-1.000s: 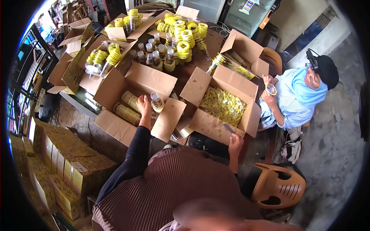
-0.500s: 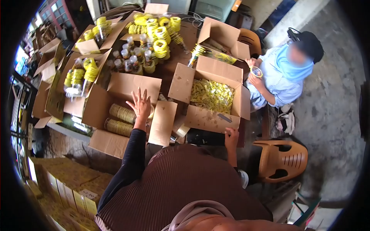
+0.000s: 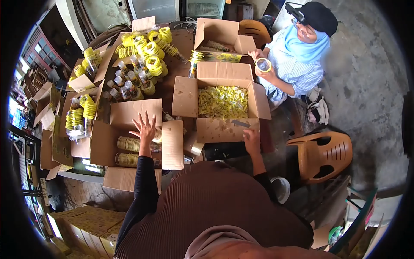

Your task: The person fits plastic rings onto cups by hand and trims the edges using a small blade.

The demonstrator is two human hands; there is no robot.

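Note:
My left hand (image 3: 145, 130) is spread wide, palm down, over an open cardboard box (image 3: 101, 144). Inside that box lie two long stacks of yellowish rings (image 3: 127, 159), partly covered by my hand and a flap. Nothing shows in my left fingers. My right hand (image 3: 252, 141) rests at the front flap of a second cardboard box (image 3: 227, 130), its fingers slightly bent and apart, holding nothing visible. Small yellow-and-clear packets (image 3: 222, 102) fill this second box.
Clear bottles (image 3: 128, 82) and yellow ring bundles (image 3: 151, 49) crowd the table's back left. Across at the right, a co-worker (image 3: 297, 64) holds a yellow-rimmed round piece (image 3: 263, 65). An orange chair (image 3: 325, 156) stands at my right; stacked cartons (image 3: 88, 222) are at lower left.
My view has shifted, so the table appears further left. My right hand has come up onto the second box's front flap. My left hand stays spread over the ring stacks.

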